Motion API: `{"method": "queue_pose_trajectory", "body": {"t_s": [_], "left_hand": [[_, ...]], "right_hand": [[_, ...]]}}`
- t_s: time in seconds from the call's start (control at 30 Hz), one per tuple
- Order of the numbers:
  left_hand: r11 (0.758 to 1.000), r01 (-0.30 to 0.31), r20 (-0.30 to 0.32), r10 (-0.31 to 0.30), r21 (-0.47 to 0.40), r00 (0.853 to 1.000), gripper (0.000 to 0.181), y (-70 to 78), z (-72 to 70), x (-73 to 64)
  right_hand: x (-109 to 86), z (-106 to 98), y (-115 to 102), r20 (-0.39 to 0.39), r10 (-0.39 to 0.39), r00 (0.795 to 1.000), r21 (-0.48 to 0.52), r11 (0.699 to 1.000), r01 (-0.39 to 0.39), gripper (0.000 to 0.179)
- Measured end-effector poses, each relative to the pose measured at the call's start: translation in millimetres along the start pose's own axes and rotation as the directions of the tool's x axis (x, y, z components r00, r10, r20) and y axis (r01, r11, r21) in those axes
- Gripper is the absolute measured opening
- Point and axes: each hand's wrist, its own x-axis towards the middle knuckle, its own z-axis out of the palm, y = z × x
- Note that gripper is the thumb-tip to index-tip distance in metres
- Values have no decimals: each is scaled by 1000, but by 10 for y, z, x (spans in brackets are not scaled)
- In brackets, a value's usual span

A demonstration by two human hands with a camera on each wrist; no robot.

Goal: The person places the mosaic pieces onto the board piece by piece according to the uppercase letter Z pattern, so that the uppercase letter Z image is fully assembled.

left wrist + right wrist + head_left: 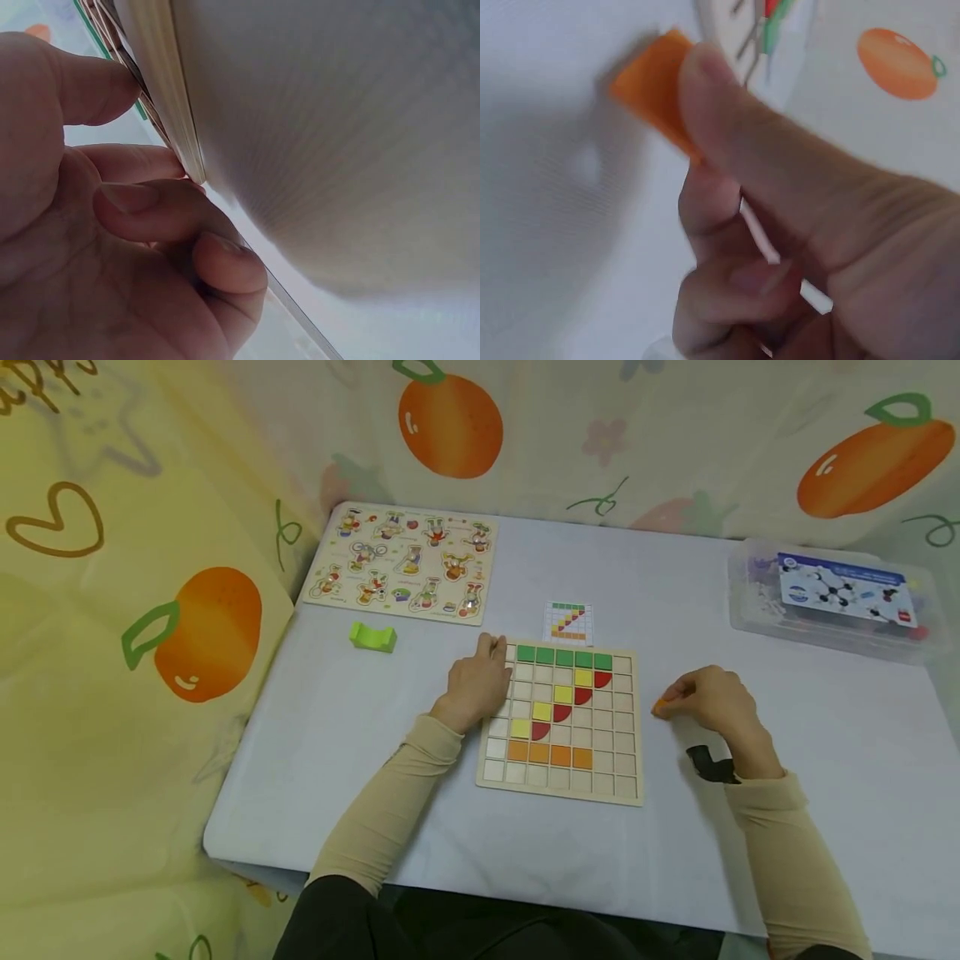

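Note:
A square wooden grid board [558, 791] lies on the table, holding a green row at the top, yellow squares with red quarter-circle pieces on a diagonal, and an orange row below. My left hand [480, 682] grips the board's upper left edge; in the left wrist view the thumb [101, 86] touches the board's side [176, 90] and other fingers are curled. Right of the board, my right hand [711, 700] pinches an orange square tile [649, 86] between thumb and forefinger, apart from the board. Behind the board is a small pattern card [568, 622] with a similar coloured design.
A wooden picture puzzle [405, 560] lies at the back left, with a light green block [372, 637] in front of it. At the back right stands a clear plastic box [840, 597] with a blue label. A printed curtain hangs behind the table.

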Motion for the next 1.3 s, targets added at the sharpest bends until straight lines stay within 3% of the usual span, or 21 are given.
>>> {"method": "queue_pose_trajectory", "body": {"t_s": [0.27,0.6,0.83,0.93,1.07,1.3], "left_hand": [[1000,-8,-27,8,14,1000,60,-37,6,31],[1000,-15,-32,16,20,999,60,-43,-22,54],[1000,-20,-27,20,1,999,59,-23,-22,53],[1000,-25,-20,25,-7,999,60,-11,-25,50],[1000,-28,-29,28,-9,999,59,-3,-28,30],[999,-35,-50,34,-23,998,59,4,-20,-20]], "right_hand": [[-17,8,-141,43,-116,992,125,986,110,30],[0,165,-385,117,-228,967,118,970,214,16],[-46,327,-510,255,-259,932,152,962,226,13],[-78,384,-529,270,-284,920,135,957,256,13],[-121,441,-551,237,-295,926,55,955,290,13],[-207,495,-616,203,-230,952,-97,963,253,12]]}}
